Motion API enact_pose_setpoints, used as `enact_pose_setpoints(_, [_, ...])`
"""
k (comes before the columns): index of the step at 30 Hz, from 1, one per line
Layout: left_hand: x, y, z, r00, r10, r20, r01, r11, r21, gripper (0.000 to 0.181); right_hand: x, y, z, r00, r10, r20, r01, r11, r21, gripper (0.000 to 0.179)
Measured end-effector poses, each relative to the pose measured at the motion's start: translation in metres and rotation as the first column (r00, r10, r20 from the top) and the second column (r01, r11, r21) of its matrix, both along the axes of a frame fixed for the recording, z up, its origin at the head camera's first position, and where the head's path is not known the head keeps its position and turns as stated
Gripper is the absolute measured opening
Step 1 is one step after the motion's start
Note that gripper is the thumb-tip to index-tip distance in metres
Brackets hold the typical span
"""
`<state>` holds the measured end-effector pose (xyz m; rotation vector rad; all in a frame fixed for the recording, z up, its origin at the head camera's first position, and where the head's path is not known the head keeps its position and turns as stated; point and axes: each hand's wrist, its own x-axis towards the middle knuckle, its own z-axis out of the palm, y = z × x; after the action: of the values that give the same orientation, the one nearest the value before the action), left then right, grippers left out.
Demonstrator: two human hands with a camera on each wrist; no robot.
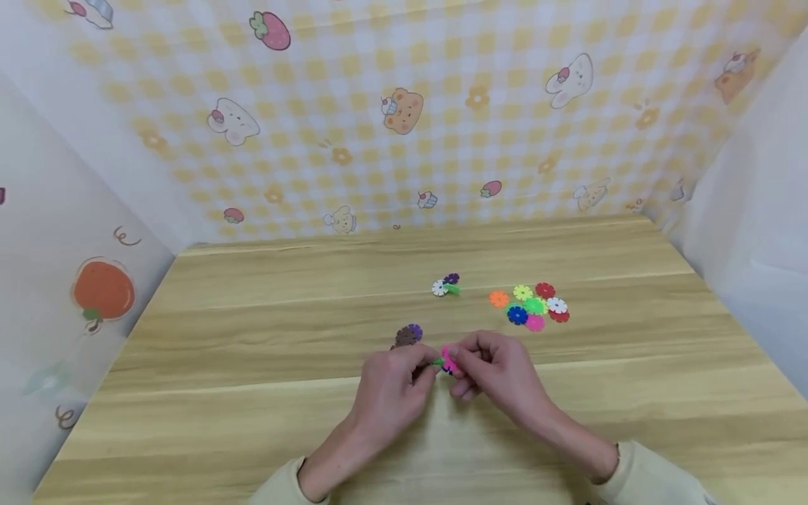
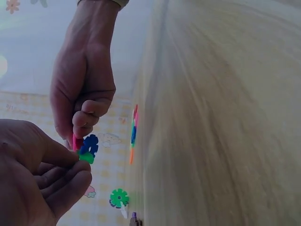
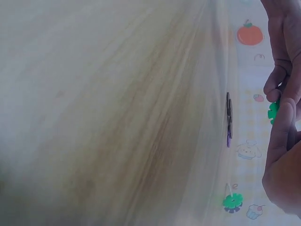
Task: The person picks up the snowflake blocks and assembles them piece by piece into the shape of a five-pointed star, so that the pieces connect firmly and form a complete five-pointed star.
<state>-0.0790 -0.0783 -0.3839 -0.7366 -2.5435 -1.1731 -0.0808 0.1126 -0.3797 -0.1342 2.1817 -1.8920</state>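
Note:
Between my two hands are notched plastic snowflake discs, held together over the table in front of me. My left hand (image 1: pixel 393 387) pinches a green disc (image 2: pixel 87 158) by its edge, between thumb and fingers. My right hand (image 1: pixel 505 375) pinches a pink disc (image 1: pixel 445 356) from the other side. A blue disc (image 2: pixel 89 144) sits between the green and pink ones in the left wrist view, overlapping both. Fingers cover much of all three. Just beyond my left hand lie brown discs (image 1: pixel 406 336) with a purple disc (image 1: pixel 415 331) beside them.
Farther back stands a small joined group with a white disc (image 1: pixel 439 287), a dark purple disc (image 1: pixel 451 278) and a green disc (image 1: pixel 452 288). A loose pile of colored discs (image 1: pixel 534 306) lies to the right. A patterned cloth wall (image 1: pixel 379 168) rises behind the wooden table (image 1: pixel 265 322).

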Motion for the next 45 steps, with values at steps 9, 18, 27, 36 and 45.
enact_pose_setpoints(9, [0.004, 0.004, 0.0, 0.999, -0.005, -0.034, 0.005, 1.0, -0.003, 0.018, 0.007, 0.004, 0.003, 1.0, 0.007, 0.02, -0.007, 1.0, -0.027, 0.026])
enact_pose_setpoints(18, [0.004, 0.011, 0.006, 0.999, -0.001, -0.043, -0.001, 0.999, -0.033, 0.017, 0.006, 0.01, 0.001, 1.0, -0.007, 0.018, 0.008, 0.999, -0.041, 0.025])
enact_pose_setpoints(27, [0.014, 0.009, 0.008, 0.999, 0.036, -0.007, -0.037, 0.998, -0.057, 0.018, 0.013, 0.006, 0.0, 1.0, 0.002, 0.031, 0.001, 0.997, -0.074, 0.025])
enact_pose_setpoints(36, [0.022, 0.009, 0.014, 0.999, 0.034, -0.008, -0.035, 0.998, -0.057, 0.018, 0.02, 0.007, 0.005, 0.999, -0.009, 0.039, 0.012, 0.998, -0.068, 0.023])
enact_pose_setpoints(45, [0.03, 0.007, 0.021, 0.998, 0.065, -0.011, -0.065, 0.996, -0.063, 0.017, 0.026, 0.004, 0.009, 1.0, 0.0, 0.029, 0.003, 0.997, -0.083, 0.021])
